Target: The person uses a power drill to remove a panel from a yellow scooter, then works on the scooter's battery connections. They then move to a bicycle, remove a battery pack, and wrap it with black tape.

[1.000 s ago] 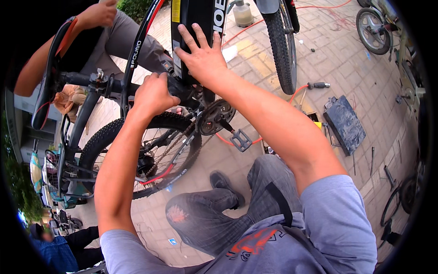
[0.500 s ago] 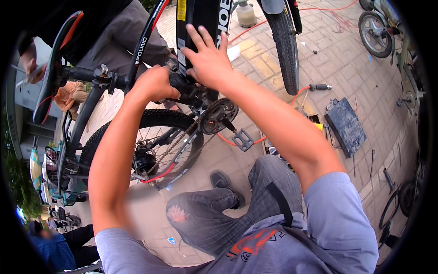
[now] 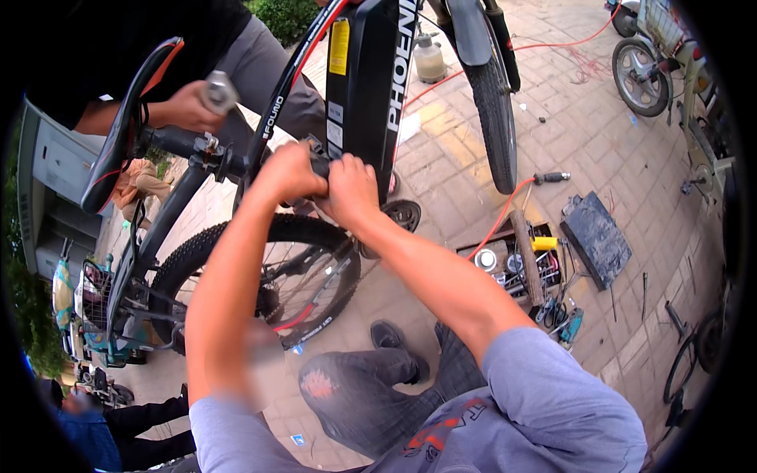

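Observation:
A black bicycle with red trim stands before me, carrying a long black battery pack (image 3: 364, 94) with a yellow label on its frame. At the pack's lower end, my left hand (image 3: 290, 175) is closed beside the seat tube, its thumb pointing right. My right hand (image 3: 349, 193) almost touches it, fingers curled over a dark part at the foot of the pack. Whatever either hand grips is hidden by the fingers. Below them are the rear wheel (image 3: 183, 264) and, partly behind my right wrist, the chainring (image 3: 405, 213).
Another person's hand (image 3: 193, 108) holds a blurred silvery object near the saddle (image 3: 126, 134). On the brick paving are a toolbox (image 3: 473, 277) full of tools, a dark flat block (image 3: 599, 240) and an orange hose (image 3: 505, 211). The front wheel (image 3: 501, 130) is at the upper right.
My right hand, spread on the battery pack before, has come down and closed beside my left. The bicycle sits differently in view. The other person's hand has moved right, past the saddle.

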The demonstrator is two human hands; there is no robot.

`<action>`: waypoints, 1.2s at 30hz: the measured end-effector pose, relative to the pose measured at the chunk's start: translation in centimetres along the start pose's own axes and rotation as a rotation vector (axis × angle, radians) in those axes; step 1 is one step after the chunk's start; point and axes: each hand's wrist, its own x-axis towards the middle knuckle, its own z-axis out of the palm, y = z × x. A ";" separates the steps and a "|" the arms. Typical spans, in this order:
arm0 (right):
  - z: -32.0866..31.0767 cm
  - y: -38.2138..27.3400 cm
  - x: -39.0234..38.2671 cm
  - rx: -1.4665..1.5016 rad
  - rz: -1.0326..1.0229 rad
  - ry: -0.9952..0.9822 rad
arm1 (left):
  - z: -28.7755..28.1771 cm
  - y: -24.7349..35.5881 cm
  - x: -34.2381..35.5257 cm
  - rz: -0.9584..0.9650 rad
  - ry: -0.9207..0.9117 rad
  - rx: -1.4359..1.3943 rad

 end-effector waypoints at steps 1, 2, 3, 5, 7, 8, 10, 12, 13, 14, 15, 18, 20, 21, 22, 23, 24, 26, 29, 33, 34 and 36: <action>-0.5 0.3 -0.5 0.032 0.008 0.001 | 1.0 0.5 -0.7 0.031 0.128 0.027; -0.8 0.5 -0.8 0.062 0.005 0.045 | 2.0 0.9 -1.7 0.056 0.243 0.059; -0.8 0.7 -1.1 0.067 0.008 0.062 | 2.5 1.4 -2.0 0.030 0.266 0.028; -0.6 0.8 -1.0 0.092 0.001 0.071 | 2.8 1.7 -2.5 0.006 0.316 0.020; -0.7 1.2 -1.0 0.094 -0.012 0.055 | 2.2 1.6 -2.4 0.019 0.257 -0.004; -0.6 1.6 -1.4 0.109 -0.014 0.043 | 2.0 1.6 -2.4 0.031 0.225 -0.022; -0.5 1.5 -1.5 0.139 -0.027 0.036 | 2.3 0.7 -3.2 0.087 0.264 -0.035; 0.7 0.7 -1.9 0.038 -0.078 0.045 | 3.2 -1.2 -3.8 0.188 0.305 -0.085; 0.3 0.5 -2.0 0.031 -0.088 0.063 | 3.0 -1.3 -4.6 0.219 0.308 -0.105; -0.2 -0.5 -1.9 0.049 -0.089 0.090 | 3.0 -1.4 -4.7 0.233 0.332 -0.106; -0.6 -0.6 -1.8 0.037 -0.071 0.069 | 3.5 -1.7 -4.4 0.280 0.371 -0.090; -0.6 0.8 -2.1 0.060 -0.073 0.059 | 3.6 -2.0 -4.1 0.351 0.404 -0.158; -0.4 1.6 -3.0 0.108 -0.079 0.078 | 3.4 -2.4 -4.3 0.319 0.338 -0.251; -0.3 1.8 -3.7 0.131 -0.071 0.105 | 3.3 -2.3 -4.5 0.328 0.322 -0.264; -0.2 1.9 -3.8 0.150 -0.075 0.110 | 3.4 -2.5 -4.5 0.342 0.334 -0.250; -0.1 1.9 -3.8 0.169 -0.078 0.114 | 3.6 -2.9 -4.4 0.357 0.346 -0.236; -0.1 2.0 -3.7 0.188 -0.082 0.119 | 3.7 -3.1 -4.4 0.371 0.357 -0.222; -0.2 2.2 -3.6 0.205 -0.083 0.106 | 3.8 -3.0 -4.5 0.379 0.382 -0.232; -0.5 2.2 -3.7 0.208 -0.045 0.063 | 3.9 -2.9 -4.4 0.386 0.372 -0.271; -1.3 2.0 -5.5 0.285 0.059 -0.011 | 3.9 -2.9 -4.7 0.354 0.322 -0.260; -1.7 1.9 -5.7 0.327 0.077 -0.011 | 3.8 -2.9 -4.6 0.356 0.328 -0.246; -2.3 2.7 -5.7 0.970 0.567 -0.153 | 3.5 -2.9 -4.6 0.337 0.306 -0.281</action>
